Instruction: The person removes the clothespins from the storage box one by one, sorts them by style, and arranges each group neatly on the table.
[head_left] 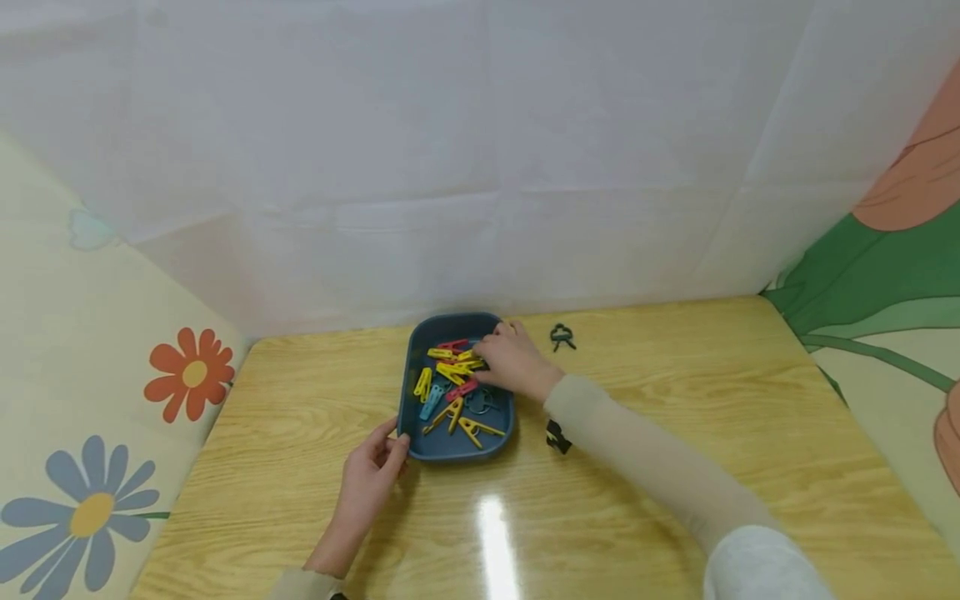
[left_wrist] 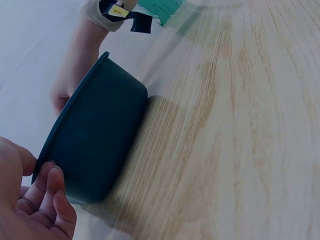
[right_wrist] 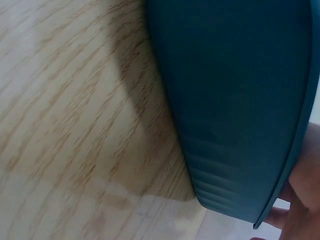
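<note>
A dark blue plastic tray (head_left: 457,456) stands on the table with several clothespins in it, among them yellow ones (head_left: 423,384), a pink-red one (head_left: 461,389) and a blue one (head_left: 431,402). A dark clip (head_left: 480,401) lies near its right wall. My left hand (head_left: 371,467) pinches the rim at the near left corner, thumb on top and fingers outside, as the left wrist view also shows. Over the right rim, my right hand (head_left: 513,360) reaches into the tray, its fingertips among the clothespins. Whether they grip one is hidden.
A dark green clip (head_left: 562,337) lies on the wooden table (head_left: 675,375), right of the tray. A black device (left_wrist: 135,20) is strapped to the right wrist. Behind the tray hangs a white sheet (head_left: 360,258); painted flower panels (head_left: 195,375) flank the table.
</note>
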